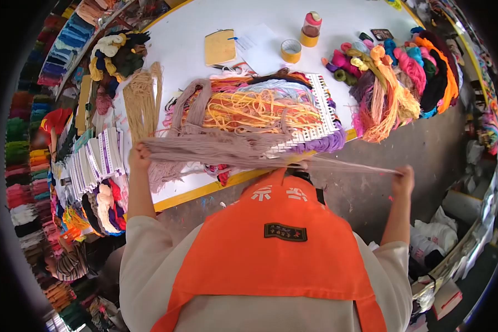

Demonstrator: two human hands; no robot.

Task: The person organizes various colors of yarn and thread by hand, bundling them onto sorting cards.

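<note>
A white work table (193, 61) with a yellow edge fills the upper part of the view, with shelves of coloured yarn down the left side and grey floor to the right. Above the table's near edge the person stretches a hank of taupe yarn (227, 150) between both hands. Its long axis runs nearly level, from left to right, dipping slightly toward the right. At the left end it is a thick, loose bundle of many parallel strands; toward the right it thins to a few taut threads. The left hand (139, 156) is closed around the thick end, over the table's near edge. The right hand (405, 178) pinches the thin end shut, out past the table's near right corner, above the floor.

Behind the hank a white sample card (321, 119) wound with orange, yellow and purple yarn lies near the front edge. A heap of bright skeins (404, 77) sits at the right edge. Farther back stand a tape roll (291, 51) and a small jar (311, 29).
</note>
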